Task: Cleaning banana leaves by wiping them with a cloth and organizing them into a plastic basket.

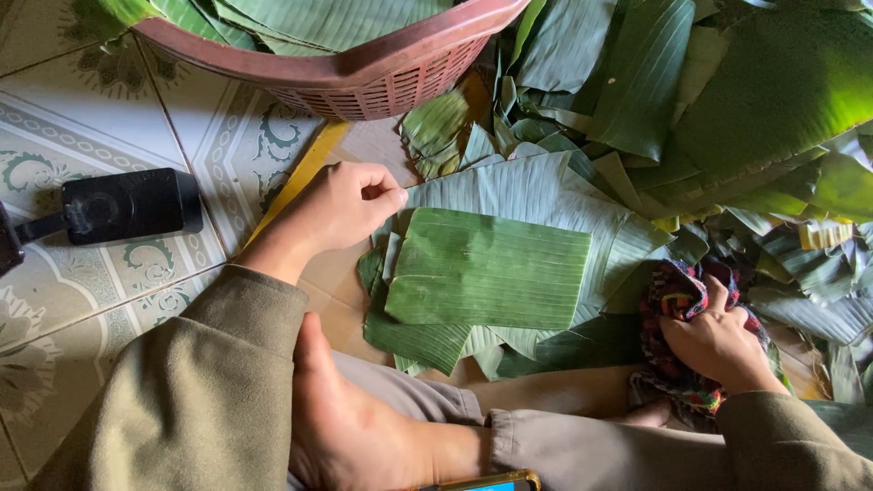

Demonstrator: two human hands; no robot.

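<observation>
Two hands: left (341, 207) pinches ribbed banana leaf (491, 268), right (714, 344) clutches woven cloth (677, 295).

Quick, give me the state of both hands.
Left hand: closed, pinching the edge of the stacked banana leaf pieces.
Right hand: closed on a multicoloured cloth.

**Count of things in view**

One pink plastic slatted basket (364, 77); one black box-shaped device (127, 205); one multicoloured woven cloth (677, 300); two hands, left (346, 207) and right (718, 345); one bare foot (350, 427); cut green banana leaves (491, 268), too many to count.
</observation>
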